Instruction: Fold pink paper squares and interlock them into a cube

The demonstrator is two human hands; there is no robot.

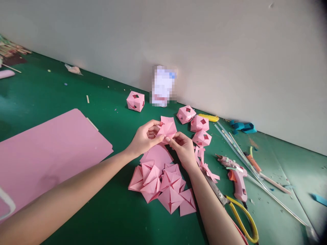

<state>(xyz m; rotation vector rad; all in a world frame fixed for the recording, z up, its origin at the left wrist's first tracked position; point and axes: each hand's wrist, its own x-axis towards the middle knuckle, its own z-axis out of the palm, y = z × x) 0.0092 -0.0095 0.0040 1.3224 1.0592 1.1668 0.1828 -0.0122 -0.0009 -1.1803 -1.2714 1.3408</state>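
Note:
A folded piece of pink paper [168,130] is held up between my two hands over the middle of the green table. My left hand [146,136] pinches its left side, thumb in front. On the right side, the thumb and fingers of my right hand [182,146] close on its lower edge. Just below lie several folded pink paper squares [171,185] in a loose pile, and a flat pink sheet [158,156] lies partly under them. Pink paper strips [204,165] are beside my right wrist. My right forearm partly covers scissors [241,214] with yellow handles.
Several pink paper boxes with cut-outs [186,114] stand near the wall. A blurred upright screen [163,86] leans there. A pink glue gun [237,180] and clear sticks [237,156] lie right. A large pink sheet [56,149] covers the left.

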